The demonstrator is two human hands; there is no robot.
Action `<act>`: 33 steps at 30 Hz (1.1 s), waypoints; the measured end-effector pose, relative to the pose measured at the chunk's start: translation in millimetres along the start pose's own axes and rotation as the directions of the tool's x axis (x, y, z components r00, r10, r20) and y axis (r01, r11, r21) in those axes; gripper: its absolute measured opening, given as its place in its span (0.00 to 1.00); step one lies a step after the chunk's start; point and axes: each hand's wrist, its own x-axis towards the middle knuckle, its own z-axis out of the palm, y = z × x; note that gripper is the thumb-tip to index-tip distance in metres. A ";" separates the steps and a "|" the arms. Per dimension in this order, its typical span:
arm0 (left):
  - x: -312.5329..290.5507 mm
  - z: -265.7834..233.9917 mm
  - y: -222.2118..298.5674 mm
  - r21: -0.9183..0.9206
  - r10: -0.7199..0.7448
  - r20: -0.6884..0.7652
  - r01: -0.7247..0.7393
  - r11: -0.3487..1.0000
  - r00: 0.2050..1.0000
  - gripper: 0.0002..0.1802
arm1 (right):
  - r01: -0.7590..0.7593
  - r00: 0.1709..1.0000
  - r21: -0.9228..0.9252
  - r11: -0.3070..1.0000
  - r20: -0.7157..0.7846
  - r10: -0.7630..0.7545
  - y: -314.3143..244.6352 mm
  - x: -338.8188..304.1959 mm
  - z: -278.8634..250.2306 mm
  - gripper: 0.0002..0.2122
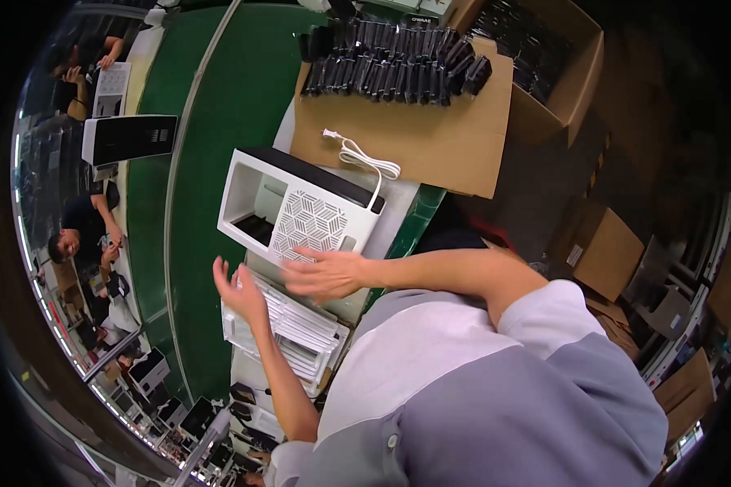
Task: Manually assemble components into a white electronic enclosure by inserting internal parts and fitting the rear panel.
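Note:
A white appliance housing [313, 223] with black sides lies on the work surface in front of me. It has a geometric pattern of slots and a large rectangular opening at its left end. A white power cord [369, 165] with a plug lies bundled against its far side. My right hand [329, 274], slightly blurred, has its fingers stretched over the housing's near edge; whether it touches cannot be told. Left of it, my left hand [244, 296] is raised with fingers apart, holding nothing. Below both hands sit white slatted plastic frames [296, 329], partly hidden by my left forearm.
Rows of black plastic-wrapped parts [398, 69] cover the far part of a cardboard sheet [414, 146]. An open carton [581, 89] of similar parts stands at the far right. Across a green conveyor [215, 122] with a metal rail is another black-and-white unit [130, 138], near other people.

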 end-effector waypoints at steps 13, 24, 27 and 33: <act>-110.1 91.7 93.7 0.306 0.223 0.668 -0.536 0.787 0.710 0.16 | -0.492 0.578 0.666 0.561 -0.231 0.782 114.0 -189.5 -85.6 0.07; -58.0 64.0 127.1 0.326 0.137 0.732 -0.519 0.790 0.668 0.13 | -0.527 -0.142 0.836 0.155 -0.267 0.953 272.6 -251.9 -140.1 0.14; 9.8 4.4 179.9 0.282 0.045 0.721 -0.352 0.892 0.691 0.11 | -0.534 -0.174 0.844 0.048 -0.165 0.971 282.4 -243.5 -151.4 0.13; 102.7 -65.6 193.7 0.083 -0.176 0.759 0.175 0.981 0.627 0.13 | -0.449 -0.201 0.893 0.031 -0.135 0.970 293.2 -243.7 -147.6 0.10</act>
